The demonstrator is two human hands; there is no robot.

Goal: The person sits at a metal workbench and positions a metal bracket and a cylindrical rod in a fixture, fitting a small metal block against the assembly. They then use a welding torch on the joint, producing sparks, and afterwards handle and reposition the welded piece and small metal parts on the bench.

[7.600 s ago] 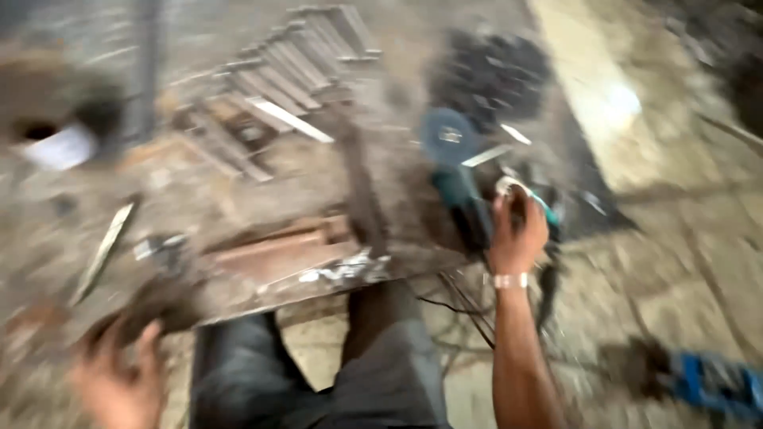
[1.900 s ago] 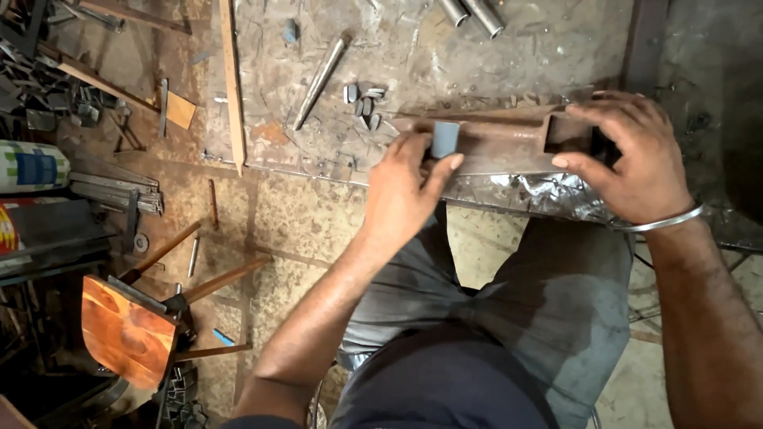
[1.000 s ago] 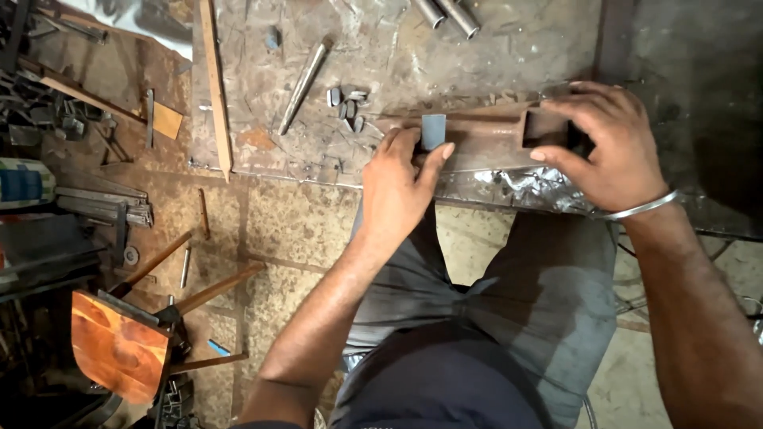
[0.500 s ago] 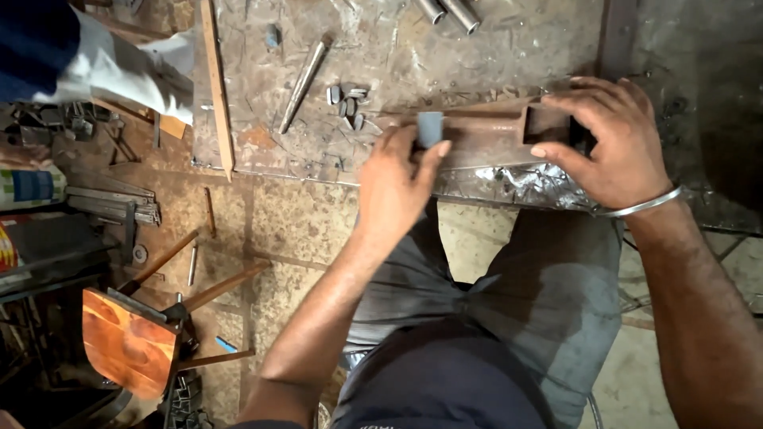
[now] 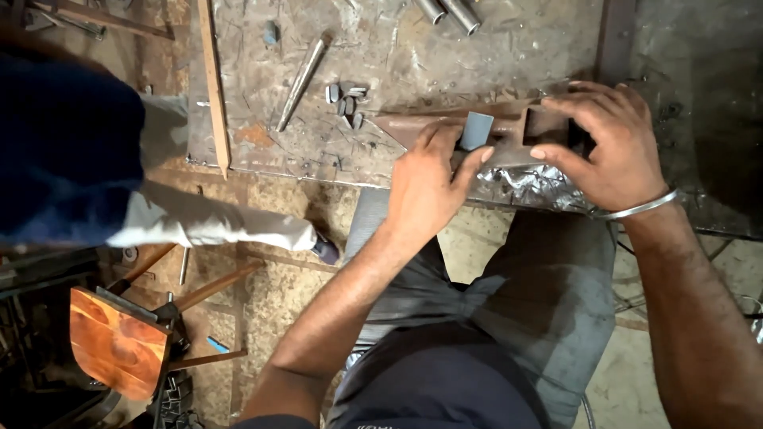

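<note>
scarred steel bench [image 5: 397, 63] (weld-spattered) | tiled floor [image 5: 262, 294] | wooden stool [image 5: 119, 342]

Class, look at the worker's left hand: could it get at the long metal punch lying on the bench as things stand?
Probably yes. The punch lies bare on the bench, with nothing between it and the left hand; though that hand now holds a small grey block.

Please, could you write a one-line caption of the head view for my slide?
Left hand presses a small grey block onto a rusty metal piece; right hand grips its end.
</note>
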